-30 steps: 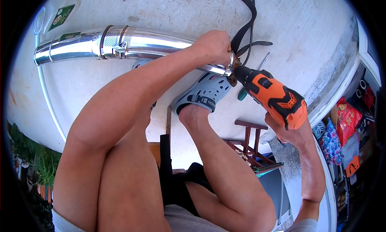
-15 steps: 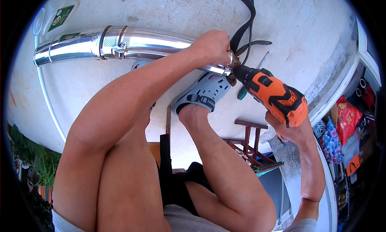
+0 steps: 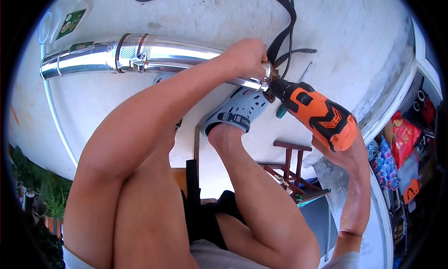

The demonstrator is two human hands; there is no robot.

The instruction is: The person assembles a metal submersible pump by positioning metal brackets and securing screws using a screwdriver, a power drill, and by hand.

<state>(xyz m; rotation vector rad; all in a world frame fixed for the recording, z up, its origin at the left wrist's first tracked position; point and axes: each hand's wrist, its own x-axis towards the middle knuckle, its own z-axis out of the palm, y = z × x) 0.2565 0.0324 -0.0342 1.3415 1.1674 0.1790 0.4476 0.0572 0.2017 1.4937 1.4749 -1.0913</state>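
A long, shiny metal tube (image 3: 179, 51) with a perforated band and a latch lies across the upper left of the view. My left hand (image 3: 246, 58) is closed around its right-hand end; the fingertips are mostly hidden. In my right hand (image 3: 339, 158) is an orange and black cordless drill (image 3: 322, 115), gripped by its handle. The drill's nose meets the metal fitting (image 3: 269, 85) at the tube's end, where the exact contact point is too small to make out. That end lies over a light-blue clog (image 3: 235, 108) on my foot.
A screwdriver (image 3: 281, 111) lies on the concrete floor (image 3: 354, 50) behind the drill. Black straps (image 3: 284, 26) run from the fitting towards the top. A dark-red wooden stool (image 3: 294, 166) stands below. Bags (image 3: 403, 136) fill the right edge, and plants (image 3: 53, 196) the left.
The drill's rear end and my right hand have shifted slightly downward, while its nose stays at the fitting. My left hand keeps its hold on the tube, which has barely moved.
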